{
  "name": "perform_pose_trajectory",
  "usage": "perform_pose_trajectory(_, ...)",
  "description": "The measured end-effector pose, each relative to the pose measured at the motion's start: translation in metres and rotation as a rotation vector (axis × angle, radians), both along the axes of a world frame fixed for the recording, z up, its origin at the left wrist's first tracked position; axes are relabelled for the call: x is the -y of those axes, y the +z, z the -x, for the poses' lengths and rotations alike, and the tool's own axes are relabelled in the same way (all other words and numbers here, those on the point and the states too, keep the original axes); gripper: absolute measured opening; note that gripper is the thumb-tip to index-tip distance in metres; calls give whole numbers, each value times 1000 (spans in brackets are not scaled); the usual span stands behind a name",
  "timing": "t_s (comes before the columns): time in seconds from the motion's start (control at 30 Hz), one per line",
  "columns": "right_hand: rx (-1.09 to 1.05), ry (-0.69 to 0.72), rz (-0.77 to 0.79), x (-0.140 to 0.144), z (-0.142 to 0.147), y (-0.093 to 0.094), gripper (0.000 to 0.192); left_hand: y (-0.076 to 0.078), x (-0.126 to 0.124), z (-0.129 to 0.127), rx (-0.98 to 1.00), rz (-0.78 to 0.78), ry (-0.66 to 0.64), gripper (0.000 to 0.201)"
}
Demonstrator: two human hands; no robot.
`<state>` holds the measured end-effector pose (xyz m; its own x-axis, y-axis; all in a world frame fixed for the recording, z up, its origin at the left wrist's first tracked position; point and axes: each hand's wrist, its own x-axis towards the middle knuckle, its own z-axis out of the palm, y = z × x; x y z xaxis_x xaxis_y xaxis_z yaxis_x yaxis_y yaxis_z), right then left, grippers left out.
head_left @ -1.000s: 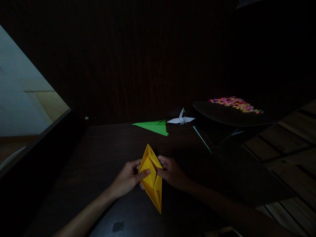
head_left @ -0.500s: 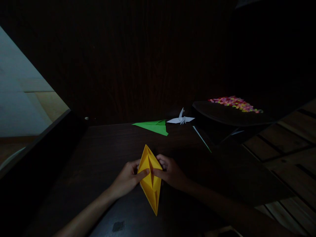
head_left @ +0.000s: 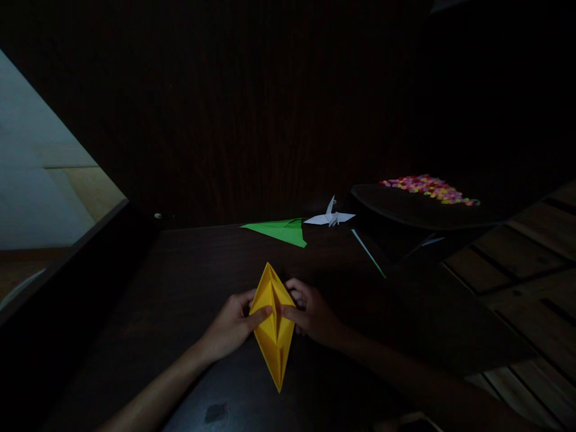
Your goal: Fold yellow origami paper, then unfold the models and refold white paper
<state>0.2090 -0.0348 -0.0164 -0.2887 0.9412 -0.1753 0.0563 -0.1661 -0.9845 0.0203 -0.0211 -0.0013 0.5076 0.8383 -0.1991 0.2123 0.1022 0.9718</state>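
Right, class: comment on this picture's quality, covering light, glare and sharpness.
Head view: dim overall, the back panel nearly black. Head view: pale sheen on the near tabletop; right forearm darker than left forearm. Head view: yellow folded paper fairly crisp; colourful pile hard to resolve into pieces.

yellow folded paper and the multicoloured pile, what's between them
Going from the yellow folded paper to the multicoloured pile, the head view shows the right hand first, then a thin pale strip, then part of the dark shelf.
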Motion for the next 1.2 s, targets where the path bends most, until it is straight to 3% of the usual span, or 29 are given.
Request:
perform_pose_trajectory(0.5, -13, -13, -11, -2, -1, 0, 26, -1, -1, 0, 23, 31, 17, 37)
perform_pose_trajectory(0.97, -356, 104, 178, -9, -5, -3, 32, 1, -2, 0, 66, 113, 117, 34)
perform_pose_trajectory(1.2, -402, 110, 199, -9, -4, -5, 33, 4, -2, -1, 131, 162, 142, 31)
